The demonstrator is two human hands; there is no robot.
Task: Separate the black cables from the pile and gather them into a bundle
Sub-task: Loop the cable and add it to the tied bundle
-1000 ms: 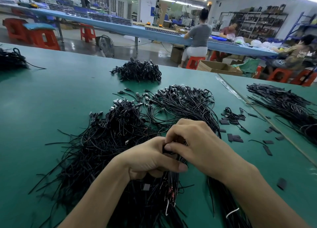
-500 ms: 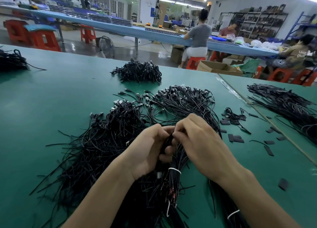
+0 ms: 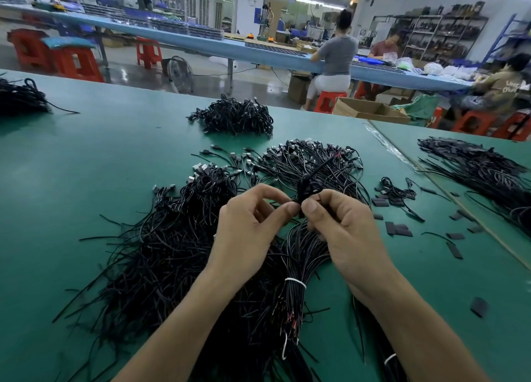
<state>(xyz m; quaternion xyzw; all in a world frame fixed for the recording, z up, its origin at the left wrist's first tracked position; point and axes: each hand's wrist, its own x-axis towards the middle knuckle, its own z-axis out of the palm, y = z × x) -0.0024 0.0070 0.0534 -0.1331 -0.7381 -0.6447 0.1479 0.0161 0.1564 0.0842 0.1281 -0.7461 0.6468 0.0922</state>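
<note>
Head view: your left hand (image 3: 250,223) and right hand (image 3: 342,229) meet fingertip to fingertip, both pinching a black cable (image 3: 308,180) raised above the pile (image 3: 172,252) on the green surface (image 3: 86,166). A bundle (image 3: 298,255) bound with a white tie (image 3: 296,281) lies between your wrists.
</note>
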